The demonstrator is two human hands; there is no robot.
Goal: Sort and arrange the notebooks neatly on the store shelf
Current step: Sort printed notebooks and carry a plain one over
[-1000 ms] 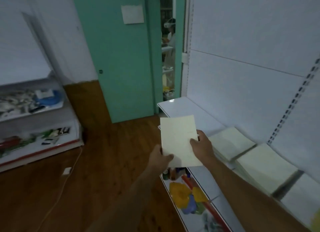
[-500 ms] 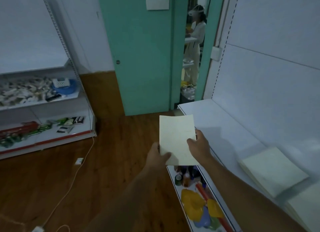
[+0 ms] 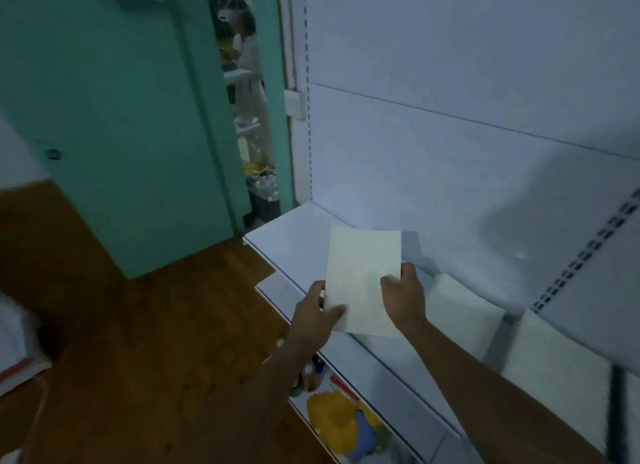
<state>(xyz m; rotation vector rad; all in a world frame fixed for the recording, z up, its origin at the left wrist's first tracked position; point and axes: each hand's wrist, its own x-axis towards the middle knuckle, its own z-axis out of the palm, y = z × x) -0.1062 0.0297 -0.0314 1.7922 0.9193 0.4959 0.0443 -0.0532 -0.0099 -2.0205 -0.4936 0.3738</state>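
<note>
We see a white store shelf (image 3: 291, 242) along the wall, with pale notebook stacks (image 3: 460, 311) lying on it to the right. Above its front edge, a cream notebook (image 3: 362, 273) is held upright: our left hand (image 3: 313, 313) pinches its lower left corner, our right hand (image 3: 403, 295) grips its right edge.

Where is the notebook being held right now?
In the head view, the notebook is centre frame, gripped by the left hand and right hand above the white shelf.

Two bare forearms (image 3: 485, 377), no sleeves showing.
</note>
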